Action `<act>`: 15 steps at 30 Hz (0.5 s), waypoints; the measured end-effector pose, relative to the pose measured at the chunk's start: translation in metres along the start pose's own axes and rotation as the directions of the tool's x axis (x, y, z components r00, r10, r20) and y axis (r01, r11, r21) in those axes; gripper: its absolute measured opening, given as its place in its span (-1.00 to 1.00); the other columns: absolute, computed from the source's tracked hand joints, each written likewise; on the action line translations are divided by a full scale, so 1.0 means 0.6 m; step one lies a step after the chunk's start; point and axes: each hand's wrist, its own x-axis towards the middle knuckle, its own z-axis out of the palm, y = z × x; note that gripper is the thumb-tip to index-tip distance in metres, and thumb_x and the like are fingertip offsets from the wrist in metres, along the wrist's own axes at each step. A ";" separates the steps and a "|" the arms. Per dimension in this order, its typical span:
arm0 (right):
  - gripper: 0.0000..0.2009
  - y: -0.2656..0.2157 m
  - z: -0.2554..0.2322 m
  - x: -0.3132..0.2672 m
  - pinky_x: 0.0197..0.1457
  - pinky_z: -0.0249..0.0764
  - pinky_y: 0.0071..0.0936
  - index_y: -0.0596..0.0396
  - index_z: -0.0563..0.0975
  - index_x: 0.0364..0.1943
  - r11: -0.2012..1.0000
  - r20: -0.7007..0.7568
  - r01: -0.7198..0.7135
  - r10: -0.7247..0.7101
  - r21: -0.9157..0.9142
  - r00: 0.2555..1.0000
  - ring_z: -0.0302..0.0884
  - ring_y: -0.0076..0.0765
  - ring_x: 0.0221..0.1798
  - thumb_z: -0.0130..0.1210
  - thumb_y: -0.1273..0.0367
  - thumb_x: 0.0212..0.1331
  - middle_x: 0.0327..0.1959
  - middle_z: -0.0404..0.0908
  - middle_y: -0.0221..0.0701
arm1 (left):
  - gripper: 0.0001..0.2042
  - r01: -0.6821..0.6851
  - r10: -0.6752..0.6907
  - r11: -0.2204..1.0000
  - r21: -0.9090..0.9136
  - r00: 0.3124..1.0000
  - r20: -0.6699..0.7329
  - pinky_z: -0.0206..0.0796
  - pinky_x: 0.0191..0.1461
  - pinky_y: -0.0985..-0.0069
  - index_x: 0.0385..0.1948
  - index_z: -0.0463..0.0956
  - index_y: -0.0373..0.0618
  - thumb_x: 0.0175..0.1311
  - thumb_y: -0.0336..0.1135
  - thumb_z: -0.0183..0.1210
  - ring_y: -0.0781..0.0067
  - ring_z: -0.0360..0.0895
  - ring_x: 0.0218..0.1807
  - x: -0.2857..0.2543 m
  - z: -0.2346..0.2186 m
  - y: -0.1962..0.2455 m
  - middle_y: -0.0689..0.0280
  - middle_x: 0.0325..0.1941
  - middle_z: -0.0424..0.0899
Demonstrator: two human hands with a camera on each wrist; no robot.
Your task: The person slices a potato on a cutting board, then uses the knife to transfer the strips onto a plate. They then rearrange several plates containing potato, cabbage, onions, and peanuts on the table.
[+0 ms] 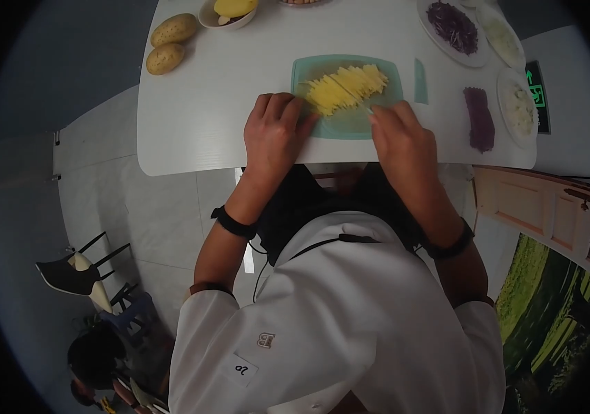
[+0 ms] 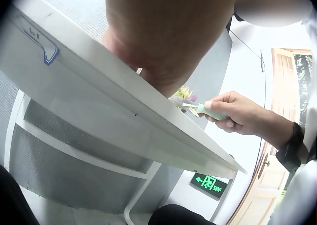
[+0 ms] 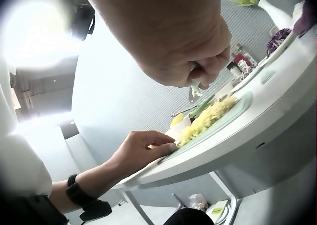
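Observation:
Yellow potato strips (image 1: 347, 88) lie in a fanned pile on a pale green cutting board (image 1: 350, 129) near the table's front edge. At the pile's left end rests my left hand (image 1: 274, 132), its thumb and fingers by the strips and the board's left edge. My right hand (image 1: 404, 136) grips a knife by its light green handle (image 2: 212, 112), which shows best in the left wrist view. In the head view the blade is hard to make out against the strips. The right wrist view shows the right hand (image 3: 198, 56) raised above the board.
Two unpeeled potatoes (image 1: 173, 30) and a bowl (image 1: 207, 15) with a peeled potato are at the back left. A flat green piece (image 1: 420, 83) lies right of the board. Farther right are a purple slab (image 1: 478, 119), shredded purple cabbage (image 1: 451, 26) on a plate, and a plate of pale shreds (image 1: 518, 110).

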 end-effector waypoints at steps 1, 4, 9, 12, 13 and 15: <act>-0.89 0.014 0.000 -0.004 -0.42 0.63 -0.27 0.14 0.63 -0.21 0.999 -0.045 -0.041 0.041 0.011 0.998 0.68 -0.12 -0.43 0.29 0.41 0.29 -0.28 0.53 -0.32 | -0.70 -0.007 0.007 1.000 0.000 1.000 -0.003 0.55 -0.07 0.33 -0.21 0.68 -0.14 0.01 -0.33 0.52 0.18 0.62 -0.10 0.001 -0.001 0.001 0.27 -0.17 0.70; -0.87 0.051 -0.002 -0.010 -0.37 0.64 -0.23 0.11 0.67 -0.14 0.993 -0.107 -0.120 0.121 0.011 0.987 0.69 -0.10 -0.39 0.29 0.40 0.31 -0.26 0.56 -0.33 | -0.60 0.002 -0.002 1.000 0.007 0.999 0.034 0.55 0.07 0.31 -0.08 0.67 -0.17 0.01 -0.31 0.52 0.13 0.62 0.01 0.008 -0.002 0.002 0.23 -0.05 0.73; -0.87 0.091 0.006 -0.009 -0.34 0.64 -0.17 0.10 0.69 -0.15 0.971 -0.110 -0.225 0.216 -0.077 0.970 0.70 -0.07 -0.38 0.26 0.36 0.35 -0.26 0.58 -0.31 | -0.52 0.016 -0.010 0.998 -0.062 0.996 0.091 0.52 0.16 0.27 0.04 0.64 -0.19 0.02 -0.32 0.51 0.08 0.61 0.09 0.013 0.005 0.000 0.22 0.08 0.74; -0.85 0.102 0.012 -0.005 -0.33 0.64 -0.14 0.10 0.69 -0.17 0.959 -0.096 -0.256 0.246 -0.123 0.965 0.71 -0.05 -0.38 0.23 0.32 0.38 -0.25 0.59 -0.29 | -0.53 0.015 -0.005 0.996 -0.089 0.994 0.111 0.53 0.16 0.27 0.04 0.64 -0.20 0.02 -0.36 0.51 0.09 0.61 0.09 0.016 0.006 -0.001 0.23 0.08 0.74; -0.85 0.104 0.014 -0.003 -0.33 0.64 -0.13 0.10 0.69 -0.19 0.957 -0.077 -0.262 0.254 -0.126 0.964 0.71 -0.04 -0.37 0.22 0.31 0.38 -0.24 0.60 -0.28 | -0.53 0.009 0.001 0.996 -0.087 0.993 0.114 0.53 0.16 0.27 0.04 0.64 -0.20 0.02 -0.36 0.51 0.09 0.61 0.09 0.019 0.006 -0.001 0.23 0.08 0.74; -0.84 0.105 0.016 -0.003 -0.33 0.65 -0.13 0.11 0.68 -0.20 0.953 -0.058 -0.274 0.268 -0.126 0.962 0.71 -0.02 -0.37 0.21 0.31 0.39 -0.24 0.60 -0.28 | -0.53 0.027 -0.009 0.989 -0.145 0.992 0.123 0.54 0.14 0.26 0.04 0.64 -0.19 0.00 -0.41 0.51 0.09 0.61 0.09 0.022 0.006 -0.001 0.22 0.08 0.74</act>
